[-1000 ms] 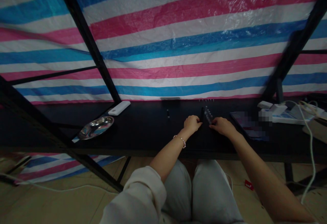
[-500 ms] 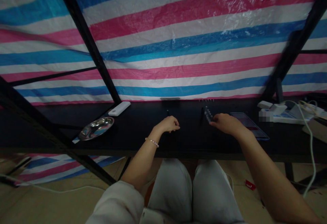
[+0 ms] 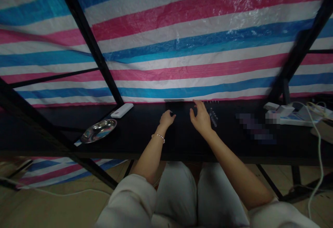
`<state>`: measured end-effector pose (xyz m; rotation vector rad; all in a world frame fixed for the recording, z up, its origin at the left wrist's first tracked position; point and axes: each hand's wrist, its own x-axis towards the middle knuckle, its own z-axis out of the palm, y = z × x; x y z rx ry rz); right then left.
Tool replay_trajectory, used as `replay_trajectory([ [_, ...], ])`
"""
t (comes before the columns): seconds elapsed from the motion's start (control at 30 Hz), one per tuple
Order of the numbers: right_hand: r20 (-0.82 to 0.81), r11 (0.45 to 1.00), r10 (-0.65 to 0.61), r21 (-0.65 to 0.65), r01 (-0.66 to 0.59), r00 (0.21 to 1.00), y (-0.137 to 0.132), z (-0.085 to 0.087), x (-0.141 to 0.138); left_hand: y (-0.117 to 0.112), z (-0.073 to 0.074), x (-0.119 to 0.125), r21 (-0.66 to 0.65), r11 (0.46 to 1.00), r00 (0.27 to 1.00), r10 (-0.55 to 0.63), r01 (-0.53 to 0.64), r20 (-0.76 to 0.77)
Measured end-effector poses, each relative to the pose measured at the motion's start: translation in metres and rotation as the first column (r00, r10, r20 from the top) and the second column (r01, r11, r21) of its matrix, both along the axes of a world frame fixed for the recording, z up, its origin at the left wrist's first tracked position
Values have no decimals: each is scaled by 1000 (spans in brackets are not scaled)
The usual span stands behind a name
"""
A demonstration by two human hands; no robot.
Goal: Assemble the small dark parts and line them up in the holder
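Note:
My left hand (image 3: 167, 119) rests on the dark tabletop with its fingers curled, over the spot where a small dark upright object stood. That object is hidden now. My right hand (image 3: 201, 117) is raised with its fingers spread and holds nothing. Just to its right lies a small row of clear, vial-like pieces on a dark holder (image 3: 213, 117). Beyond them, a line of tiny upright pegs (image 3: 211, 101) stands at the table's back edge. A low dark block (image 3: 173, 100) sits at that edge, ahead of my hands.
The black table (image 3: 145, 148) carries a white power bank (image 3: 122, 110) and a steel dish (image 3: 99, 131) on the left. On the right are a blurred tablet (image 3: 256, 129), white devices and tangled cables (image 3: 312, 111). Black metal posts and a striped tarp (image 3: 182, 65) stand behind.
My right hand has moved left off the clear pieces and opened its fingers wide. My left hand has moved farther back on the table, covering the small dark object.

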<state>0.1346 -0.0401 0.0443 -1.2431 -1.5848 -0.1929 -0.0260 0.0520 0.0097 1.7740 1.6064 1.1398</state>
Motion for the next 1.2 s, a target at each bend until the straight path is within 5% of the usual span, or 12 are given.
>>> replay_trajectory([
  [0.07,-33,1000,25,9,-25,999,6,-11,-3,0,1,11,-1,1000,1000,2,-2,13],
  [0.13,-56,998,64,0,-64,996,9,-22,-5,-3,6,21,-24,997,979,-74,80,190],
  [0.27,-115,989,103,-92,-114,988,9,-38,-5,-20,15,33,40,941,752,-293,335,591],
  [0.4,-238,948,157,-236,-214,959,8,-42,-2,-38,14,36,91,811,546,-468,578,695],
  [0.5,-291,927,189,-263,-268,938,8,-43,1,-46,11,35,79,757,486,-492,649,722],
  [0.6,-250,932,219,-234,-278,943,7,-43,1,-51,8,35,74,746,480,-498,662,722],
  [0.8,-166,950,220,-188,-250,961,5,-45,1,-52,6,37,58,847,531,-384,529,755],
  [1.2,-41,967,166,-190,-171,985,4,-45,1,-52,7,37,-32,912,561,-224,410,797],
])
